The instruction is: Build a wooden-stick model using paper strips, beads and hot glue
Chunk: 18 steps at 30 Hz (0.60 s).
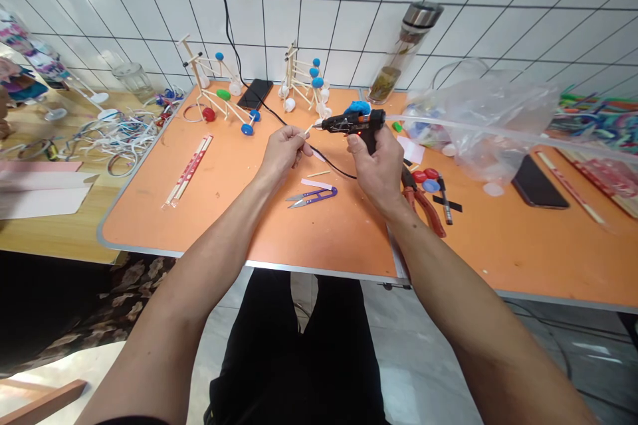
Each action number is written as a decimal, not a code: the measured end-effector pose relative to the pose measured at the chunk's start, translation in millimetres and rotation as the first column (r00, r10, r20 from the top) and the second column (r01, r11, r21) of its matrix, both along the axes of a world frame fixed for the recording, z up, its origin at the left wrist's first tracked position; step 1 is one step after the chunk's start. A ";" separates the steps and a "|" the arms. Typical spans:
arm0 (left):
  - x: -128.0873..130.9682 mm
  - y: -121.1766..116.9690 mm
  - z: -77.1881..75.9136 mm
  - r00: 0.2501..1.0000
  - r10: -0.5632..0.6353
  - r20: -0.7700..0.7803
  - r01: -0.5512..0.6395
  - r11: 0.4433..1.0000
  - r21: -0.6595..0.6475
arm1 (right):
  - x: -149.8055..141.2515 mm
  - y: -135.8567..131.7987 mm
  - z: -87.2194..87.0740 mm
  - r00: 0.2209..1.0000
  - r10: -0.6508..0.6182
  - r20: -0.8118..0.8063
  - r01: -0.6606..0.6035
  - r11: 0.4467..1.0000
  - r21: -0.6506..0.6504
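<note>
My left hand [283, 153] pinches a thin wooden stick [308, 128] between finger and thumb, its tip pointing right. My right hand [376, 163] grips a black hot glue gun [353, 123], whose nozzle points left, close to that stick's tip. A long translucent glue stick [448, 122] runs from the rear of the gun to the right. Behind the gun lies a blue lump [357, 107], partly hidden, that I cannot identify. Purple-handled thread snips [312, 196] lie on the orange table [149, 219] below my hands.
Two stick models with blue and white balls [299, 80] stand at the back, by a black phone [255, 93]. Nearby are a glass bottle [401, 53], a plastic bag [478, 119], red-handled pliers [423, 207], wrapped chopsticks [188, 170] and a second phone [538, 182].
</note>
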<state>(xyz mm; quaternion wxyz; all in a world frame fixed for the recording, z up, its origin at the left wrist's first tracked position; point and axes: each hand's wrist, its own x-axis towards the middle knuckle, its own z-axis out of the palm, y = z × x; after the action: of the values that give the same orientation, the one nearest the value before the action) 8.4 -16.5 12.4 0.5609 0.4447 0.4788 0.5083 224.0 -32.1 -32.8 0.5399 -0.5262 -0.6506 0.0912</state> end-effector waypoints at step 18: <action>0.1 0.6 -0.1 1.000 -0.009 0.014 0.009 1.000 -0.003 | -2.9 -4.1 3.2 0.993 -0.071 0.090 0.072 0.997 -0.008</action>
<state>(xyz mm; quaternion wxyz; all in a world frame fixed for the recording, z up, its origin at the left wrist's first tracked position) 8.5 -15.9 12.3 0.5673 0.4425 0.4736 0.5080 221.1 -36.2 -29.5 0.5101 -0.5556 -0.6546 0.0516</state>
